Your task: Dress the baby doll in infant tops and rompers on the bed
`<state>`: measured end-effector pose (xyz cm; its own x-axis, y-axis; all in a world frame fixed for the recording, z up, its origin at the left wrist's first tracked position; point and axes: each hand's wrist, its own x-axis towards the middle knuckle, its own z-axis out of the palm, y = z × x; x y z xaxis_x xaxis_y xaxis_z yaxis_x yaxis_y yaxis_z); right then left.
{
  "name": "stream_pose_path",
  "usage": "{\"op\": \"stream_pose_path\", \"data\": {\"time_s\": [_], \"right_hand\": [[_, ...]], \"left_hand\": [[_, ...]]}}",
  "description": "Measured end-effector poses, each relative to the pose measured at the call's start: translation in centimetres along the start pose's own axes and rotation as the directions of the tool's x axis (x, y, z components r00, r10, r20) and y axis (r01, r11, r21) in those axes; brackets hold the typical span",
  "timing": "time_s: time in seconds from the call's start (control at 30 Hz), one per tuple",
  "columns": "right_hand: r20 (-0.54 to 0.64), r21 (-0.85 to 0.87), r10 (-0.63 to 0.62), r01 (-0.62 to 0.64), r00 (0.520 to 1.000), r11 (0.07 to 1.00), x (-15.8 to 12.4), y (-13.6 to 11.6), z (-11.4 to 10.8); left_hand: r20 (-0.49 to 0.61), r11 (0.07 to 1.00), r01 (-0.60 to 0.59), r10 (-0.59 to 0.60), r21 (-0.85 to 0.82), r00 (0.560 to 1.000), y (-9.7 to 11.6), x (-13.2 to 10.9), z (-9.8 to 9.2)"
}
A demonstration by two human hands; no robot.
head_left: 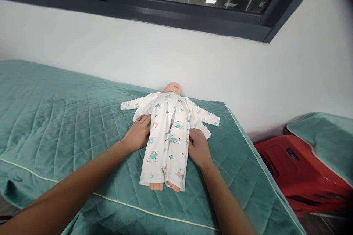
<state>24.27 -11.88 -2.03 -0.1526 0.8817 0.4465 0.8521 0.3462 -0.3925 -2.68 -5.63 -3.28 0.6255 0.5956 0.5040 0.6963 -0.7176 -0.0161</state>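
A baby doll (173,88) lies on its back, head toward the wall. White printed baby trousers (165,143) stretch along its front from just under the chin, and its toes stick out below the leg cuffs. Beneath them a white printed top (195,117) is spread, both sleeves out to the sides. My left hand (138,132) rests against the left edge of the trousers, fingers stretched out, thumb hidden. On the opposite edge, my right hand (199,147) has curled fingers pinching the trouser fabric, though its fingertips are partly hidden.
The doll lies on a green quilted cover (74,117) with pale piping. Behind it rise a white wall (132,51) and a dark-framed window (176,14). Beyond the cover's right edge stands a red plastic piece (298,165), with more green quilted fabric (331,139) over it.
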Motion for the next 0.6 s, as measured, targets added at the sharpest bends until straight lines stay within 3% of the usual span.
{"op": "stream_pose_path", "data": {"time_s": [0.33, 0.6], "right_hand": [[-0.035, 0.088, -0.001, 0.004, 0.999, 0.996, -0.2, 0.7, 0.3], [-0.124, 0.204, 0.043, -0.017, 0.991, 0.979, -0.3, 0.6, -0.3]], "left_hand": [[0.004, 0.998, 0.033, -0.033, -0.053, 0.999, 0.2, 0.0, -0.4], [-0.083, 0.983, 0.126, -0.137, -0.131, 0.987, 1.3, -1.7, -1.0]]}}
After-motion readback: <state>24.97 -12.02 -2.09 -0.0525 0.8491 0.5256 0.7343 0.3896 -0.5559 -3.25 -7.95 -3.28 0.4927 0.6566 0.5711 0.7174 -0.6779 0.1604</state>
